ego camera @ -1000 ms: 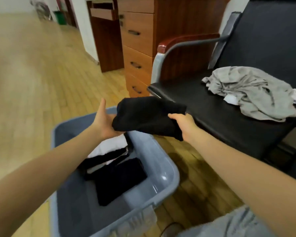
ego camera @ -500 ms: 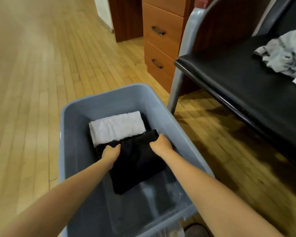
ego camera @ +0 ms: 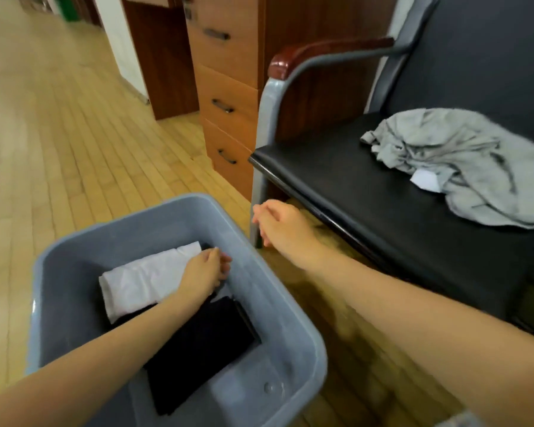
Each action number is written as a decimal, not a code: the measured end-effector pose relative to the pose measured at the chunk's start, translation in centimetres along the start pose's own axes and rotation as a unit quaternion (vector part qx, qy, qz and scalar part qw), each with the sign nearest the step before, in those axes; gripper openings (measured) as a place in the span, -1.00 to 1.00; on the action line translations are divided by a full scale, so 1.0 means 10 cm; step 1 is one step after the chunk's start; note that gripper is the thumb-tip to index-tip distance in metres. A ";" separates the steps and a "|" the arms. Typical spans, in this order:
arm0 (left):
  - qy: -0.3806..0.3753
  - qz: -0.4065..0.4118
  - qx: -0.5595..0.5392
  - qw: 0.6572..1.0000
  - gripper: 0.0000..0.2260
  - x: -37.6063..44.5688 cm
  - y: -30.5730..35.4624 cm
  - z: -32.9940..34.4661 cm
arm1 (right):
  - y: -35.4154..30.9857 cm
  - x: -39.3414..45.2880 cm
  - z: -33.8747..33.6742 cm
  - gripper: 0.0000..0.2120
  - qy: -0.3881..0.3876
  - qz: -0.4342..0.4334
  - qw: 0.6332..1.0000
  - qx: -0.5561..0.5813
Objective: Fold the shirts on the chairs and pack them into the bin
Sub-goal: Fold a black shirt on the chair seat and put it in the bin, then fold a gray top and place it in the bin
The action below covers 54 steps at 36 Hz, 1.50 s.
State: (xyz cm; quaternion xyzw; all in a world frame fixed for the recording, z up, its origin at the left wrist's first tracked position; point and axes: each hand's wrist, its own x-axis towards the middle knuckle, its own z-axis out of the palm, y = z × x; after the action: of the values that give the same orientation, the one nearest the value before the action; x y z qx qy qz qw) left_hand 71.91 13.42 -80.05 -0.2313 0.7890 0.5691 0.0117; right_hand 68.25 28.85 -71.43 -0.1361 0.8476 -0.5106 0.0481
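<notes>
Resting left hand (ego camera: 204,270) in bin (ego camera: 293,328)

We've got a smooth, slightly glossy grey plastic bin (ego camera: 278,303), soft matt cloth shirts, a crumpled grey cloth shirt (ego camera: 466,161) on the chair's (ego camera: 336,167) shiny black leather-look seat, wood-strip floor (ego camera: 59,134).

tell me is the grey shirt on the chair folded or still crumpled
Crumpled, not folded. The grey shirt lies in a bunched, wrinkled heap on the black chair seat, with a white label showing.
</notes>
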 end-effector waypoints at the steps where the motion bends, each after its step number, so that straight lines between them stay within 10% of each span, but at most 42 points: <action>1: -0.016 0.035 -0.021 0.999 -0.64 -0.05 0.31 0.12 | -0.11 0.01 -0.24 -0.67 0.030 -0.014 0.999 -0.002; 13: -0.119 0.288 -0.006 0.950 -0.73 -0.09 2.48 1.74 | 0.46 -0.25 -2.93 -0.79 0.336 0.081 0.936 -0.070; 25: -0.051 0.262 -0.005 0.964 -0.70 0.38 2.47 2.58 | 0.49 0.66 -3.40 -0.20 0.217 0.084 0.958 -0.166; 30: -0.037 0.255 -0.077 0.963 -0.68 0.51 2.42 2.62 | 0.80 0.94 -3.08 -0.42 0.076 0.124 0.897 -0.419; 35: -0.041 0.246 -0.116 0.962 -0.67 0.45 2.42 2.59 | 0.59 0.79 -3.23 -0.71 0.252 0.047 0.965 -0.061; 49: -0.145 0.357 -0.258 0.886 -0.86 -0.99 3.69 2.37 | -1.34 -0.61 -4.71 -0.78 0.339 -0.116 0.829 0.430; 54: -0.239 0.446 -0.179 0.843 -0.50 -1.98 4.30 2.46 | -1.73 -1.31 -4.96 -0.73 0.318 -0.175 0.806 0.468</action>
State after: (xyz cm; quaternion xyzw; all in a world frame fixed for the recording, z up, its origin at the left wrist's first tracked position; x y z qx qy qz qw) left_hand 67.26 53.17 -44.75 0.2911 0.6640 0.6819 -0.0966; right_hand 73.00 67.17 -33.50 -0.0729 0.4357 -0.8596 -0.2566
